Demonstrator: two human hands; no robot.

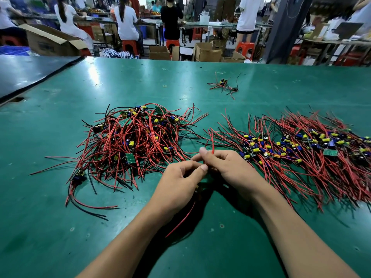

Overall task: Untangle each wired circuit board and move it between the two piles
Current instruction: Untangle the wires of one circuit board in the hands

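circuit board [204,180] wires pinched between left hand [178,183] and right hand [224,167].

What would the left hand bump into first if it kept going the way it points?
Probably the right hand: the left hand points straight at it, with a thin red wire pinched between them.

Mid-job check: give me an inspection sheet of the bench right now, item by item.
Surface: green table, glossy, scuffed.
Job's things: tangled left pile; spread-out right pile; held board between the hands, mostly hidden.
Clutter: small stray bundle farther back; rubber band left of it.
Grippers: left hand and right hand both pinch a red wire.
Cables: trailing wire runs under the left wrist.
Surroundings: workers on stools, cardboard boxes.
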